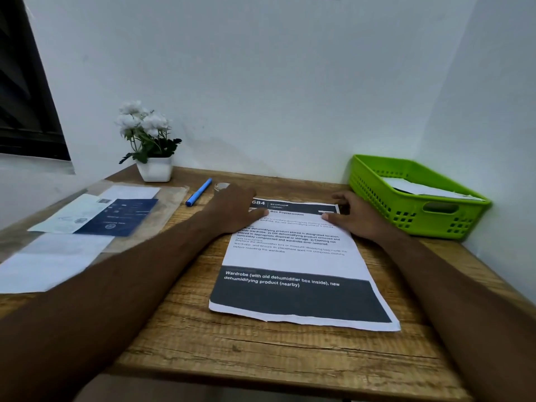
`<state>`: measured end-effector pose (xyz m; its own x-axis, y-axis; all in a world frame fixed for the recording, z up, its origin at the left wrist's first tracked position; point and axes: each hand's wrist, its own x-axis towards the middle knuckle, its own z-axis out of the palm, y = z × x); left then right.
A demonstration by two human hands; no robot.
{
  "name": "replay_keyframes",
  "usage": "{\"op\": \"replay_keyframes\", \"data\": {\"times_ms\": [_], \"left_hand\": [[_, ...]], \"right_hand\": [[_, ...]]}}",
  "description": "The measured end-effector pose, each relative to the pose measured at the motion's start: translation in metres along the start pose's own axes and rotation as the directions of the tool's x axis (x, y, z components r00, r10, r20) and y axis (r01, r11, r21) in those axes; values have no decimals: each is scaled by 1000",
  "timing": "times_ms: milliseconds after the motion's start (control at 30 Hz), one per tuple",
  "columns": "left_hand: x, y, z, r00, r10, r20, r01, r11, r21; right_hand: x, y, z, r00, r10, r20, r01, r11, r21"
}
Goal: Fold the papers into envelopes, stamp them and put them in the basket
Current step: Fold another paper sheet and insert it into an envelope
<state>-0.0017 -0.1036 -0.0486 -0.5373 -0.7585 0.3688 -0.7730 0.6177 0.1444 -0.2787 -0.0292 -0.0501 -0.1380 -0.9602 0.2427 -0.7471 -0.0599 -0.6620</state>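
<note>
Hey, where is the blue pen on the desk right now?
In the head view, the blue pen lies on the wooden table, left of centre near the far edge, between the white flower pot and the left hand.

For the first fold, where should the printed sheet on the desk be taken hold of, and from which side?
Probably its two far corners, from the far edge: the printed sheet lies flat, lengthwise away from the person, and the left hand and right hand rest there.
</note>
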Motion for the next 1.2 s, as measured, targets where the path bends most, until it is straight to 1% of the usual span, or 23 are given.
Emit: {"op": "replay_keyframes", "data": {"times_ms": [167,300,367,433,500,567,633,700,800,867,967,1067,1200], "left_hand": [[3,-3,4,1000,-16,26,16,1000,11],[4,-5,6,999,-21,46,19,999,41],[4,-5,5,997,-41,59,38,997,65],[3,-2,4,997,-57,51,52,995,83],[1,1,2,997,-77,22,75,995,60],[-1,3,1,994,-111,-10,111,994,-22],[-2,4,0,989,-143,-36,136,979,-152],[-3,5,-2,984,-166,-69,139,947,-290],[-5,4,-7,979,-177,-97,118,892,-436],[-5,3,-9,981,-180,-76,118,854,-507],[-5,0,-12,978,-207,-18,156,791,-592],[-6,-6,-15,973,-228,45,198,713,-672],[-10,-8,-20,968,-238,80,221,655,-722]], "right_hand": [[1,0,-2,999,1,-32,3,994,107],[-1,1,-1,1000,0,-12,2,994,108],[-2,0,0,1000,-2,5,1,998,57],[-3,-1,1,1000,-9,10,8,999,37],[-2,-2,3,1000,-17,-5,17,999,50],[-2,-3,3,1000,-16,-16,17,999,48],[-2,-5,3,999,-19,-35,20,999,44],[-3,-5,3,998,-32,-53,34,999,38],[-4,-6,3,998,-29,-58,31,999,31],[-4,-6,2,998,-20,-58,22,999,30],[-5,-6,2,998,-11,-60,11,1000,4],[-2,-4,3,998,4,-69,-2,1000,19],[0,-2,5,996,13,-93,-11,1000,16]]}}
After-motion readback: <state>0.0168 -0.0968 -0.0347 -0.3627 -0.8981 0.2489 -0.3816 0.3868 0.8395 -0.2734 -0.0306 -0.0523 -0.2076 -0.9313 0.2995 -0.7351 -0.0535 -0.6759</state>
